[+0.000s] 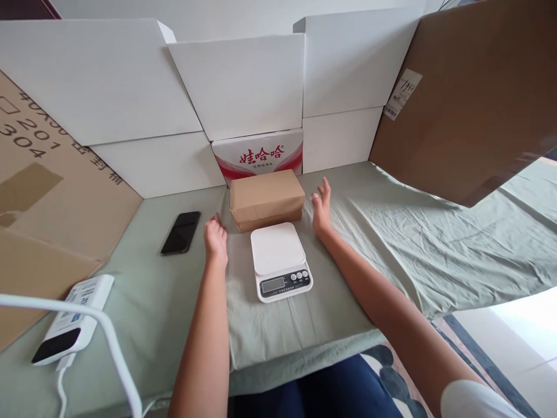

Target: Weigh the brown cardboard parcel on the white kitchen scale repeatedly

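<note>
A white kitchen scale (278, 248) lies on the green cloth between my two hands, with its dark display and buttons facing me. Right behind it sits a closed brown cardboard box (265, 194). My left hand (215, 239) is left of the scale and near the box's left corner, its fingers curled in and nothing visible in them. To the right of the box, my right hand (321, 209) is open, fingers apart and palm turned toward the box without touching it. A black phone (181, 233) lies to the left of my left hand.
White boxes (243, 87) stand stacked along the back, one lower box (261, 154) printed in red. Large cardboard boxes flank the table at left (47, 215) and right (461, 98). A white power strip (73, 319) and white cable (111, 342) occupy the front left.
</note>
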{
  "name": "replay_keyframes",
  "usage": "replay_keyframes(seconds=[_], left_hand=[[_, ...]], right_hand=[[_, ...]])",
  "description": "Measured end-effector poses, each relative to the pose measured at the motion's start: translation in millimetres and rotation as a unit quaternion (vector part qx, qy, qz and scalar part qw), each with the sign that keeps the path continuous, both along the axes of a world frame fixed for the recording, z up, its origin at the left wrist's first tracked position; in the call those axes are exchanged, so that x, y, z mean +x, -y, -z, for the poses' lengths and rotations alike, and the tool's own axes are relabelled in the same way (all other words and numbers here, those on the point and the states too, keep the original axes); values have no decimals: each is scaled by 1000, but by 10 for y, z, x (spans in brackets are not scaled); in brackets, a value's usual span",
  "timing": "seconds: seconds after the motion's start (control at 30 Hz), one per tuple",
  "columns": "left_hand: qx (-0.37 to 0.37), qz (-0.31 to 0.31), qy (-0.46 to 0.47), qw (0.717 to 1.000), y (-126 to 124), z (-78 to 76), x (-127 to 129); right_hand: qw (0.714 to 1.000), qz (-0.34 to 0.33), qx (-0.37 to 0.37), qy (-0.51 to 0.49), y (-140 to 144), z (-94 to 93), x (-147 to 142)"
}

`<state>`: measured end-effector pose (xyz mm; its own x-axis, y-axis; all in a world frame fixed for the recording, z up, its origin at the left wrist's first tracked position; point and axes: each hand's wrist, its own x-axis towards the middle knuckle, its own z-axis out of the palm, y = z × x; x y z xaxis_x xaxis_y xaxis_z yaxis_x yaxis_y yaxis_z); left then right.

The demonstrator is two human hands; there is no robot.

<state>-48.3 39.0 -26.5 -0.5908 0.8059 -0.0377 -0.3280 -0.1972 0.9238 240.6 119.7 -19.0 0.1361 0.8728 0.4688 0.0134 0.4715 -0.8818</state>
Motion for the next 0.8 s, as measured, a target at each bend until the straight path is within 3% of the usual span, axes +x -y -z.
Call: replay_keyframes(seconds=[0.2, 0.4, 0.57, 0.63, 0.8], left_hand=[[22, -30, -8, 999, 86, -51, -190], [27, 2, -33, 999, 62, 1, -49], [37, 11, -49, 998, 68, -13, 52], [35, 20, -54, 998, 68, -22, 76], [32, 48, -72, 996, 50, 10, 120]], right_hand=[[991, 39, -104, -72, -158, 120, 220], [994, 19, -94, -47, -196, 188, 209], [995, 23, -89, -40, -131, 107, 197], [998, 3, -62, -23, -76, 68, 176], [992, -126, -10, 11, 37, 34, 100]])
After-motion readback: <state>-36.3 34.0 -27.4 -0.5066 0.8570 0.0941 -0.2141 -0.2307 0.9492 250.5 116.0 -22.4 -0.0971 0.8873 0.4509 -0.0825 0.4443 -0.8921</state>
